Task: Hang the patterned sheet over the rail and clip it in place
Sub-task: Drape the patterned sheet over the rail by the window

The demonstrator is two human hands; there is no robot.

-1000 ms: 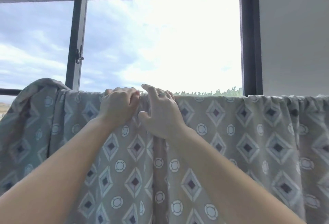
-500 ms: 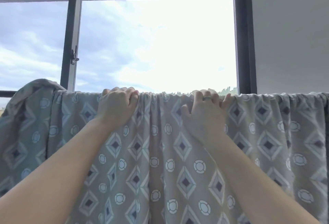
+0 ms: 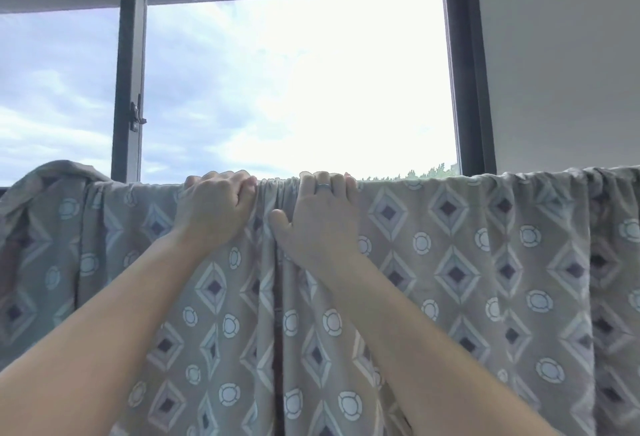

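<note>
A grey patterned sheet [image 3: 450, 262] with diamonds and rings hangs over a horizontal rail that it hides completely. Its top edge is gathered in folds across the view. My left hand [image 3: 214, 207] grips the sheet's top edge left of centre, fingers curled over it. Close beside it, my right hand [image 3: 322, 214] hooks its fingers over the top edge, thumb spread on the cloth; a ring sits on one finger. A bunched fold of sheet [image 3: 277, 190] lies between the two hands. No clip is in sight.
Behind the sheet stands a large window with a dark frame [image 3: 128, 89] and a latch [image 3: 136, 119]; a bright cloudy sky fills it. A plain wall [image 3: 561, 72] is at the right. The sheet's left end [image 3: 55, 172] humps up above the rail line.
My right hand slid right along the top edge, then came back left and now sits close beside my left hand. My left hand kept its grip in place.
</note>
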